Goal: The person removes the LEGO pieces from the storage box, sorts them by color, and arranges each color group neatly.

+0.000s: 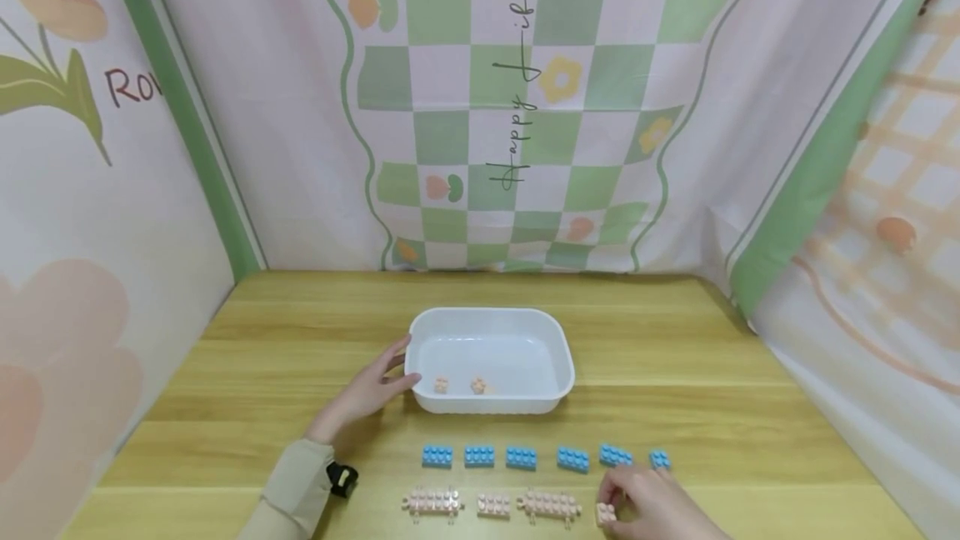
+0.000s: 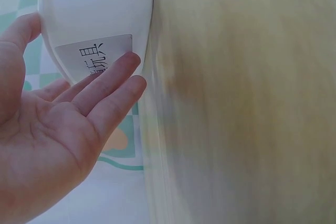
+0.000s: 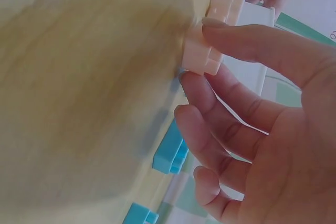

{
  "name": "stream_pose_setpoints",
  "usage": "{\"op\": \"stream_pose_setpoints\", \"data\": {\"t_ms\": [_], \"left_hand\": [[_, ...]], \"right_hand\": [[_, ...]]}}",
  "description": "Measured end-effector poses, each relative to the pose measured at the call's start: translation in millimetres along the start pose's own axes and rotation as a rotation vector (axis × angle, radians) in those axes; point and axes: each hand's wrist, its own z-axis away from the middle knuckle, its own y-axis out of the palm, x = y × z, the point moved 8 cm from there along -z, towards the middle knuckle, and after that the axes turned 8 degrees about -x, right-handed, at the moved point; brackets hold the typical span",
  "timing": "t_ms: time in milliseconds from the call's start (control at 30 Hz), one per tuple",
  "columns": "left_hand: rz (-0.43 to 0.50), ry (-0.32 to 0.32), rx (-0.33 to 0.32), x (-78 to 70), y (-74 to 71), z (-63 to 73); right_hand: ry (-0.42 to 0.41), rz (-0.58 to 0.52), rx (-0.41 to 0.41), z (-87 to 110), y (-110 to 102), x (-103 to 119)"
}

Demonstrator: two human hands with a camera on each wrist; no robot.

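Note:
My right hand [image 1: 652,507] pinches a small pale pink building brick [image 1: 606,513] between thumb and fingers at the right end of a row of pink pieces. The right wrist view shows this pink brick [image 3: 199,53] low at the tabletop. My left hand [image 1: 378,382] rests against the left end of a white plastic bin [image 1: 491,407], thumb at its rim. In the left wrist view its fairly straight fingers lie over a label [image 2: 113,51] on the bin's side. Two small peach pieces [image 1: 477,386] lie inside the bin near its front wall.
Several blue bricks [image 1: 521,458] form a row in front of the bin. Nearer me lie a pink brick [image 1: 493,507] and two long pink pieces with clear side parts, one left [image 1: 432,502] and one right [image 1: 550,505]. Printed curtains [image 1: 517,107] surround the wooden table [image 1: 300,332].

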Motion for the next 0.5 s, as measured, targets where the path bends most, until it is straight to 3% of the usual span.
{"op": "stream_pose_setpoints", "data": {"t_ms": [500], "left_hand": [[-0.003, -0.002, -0.004, 1.3, -0.2, -0.1]], "right_hand": [[-0.007, 0.05, -0.028, -0.4, -0.5, -1.4]]}}
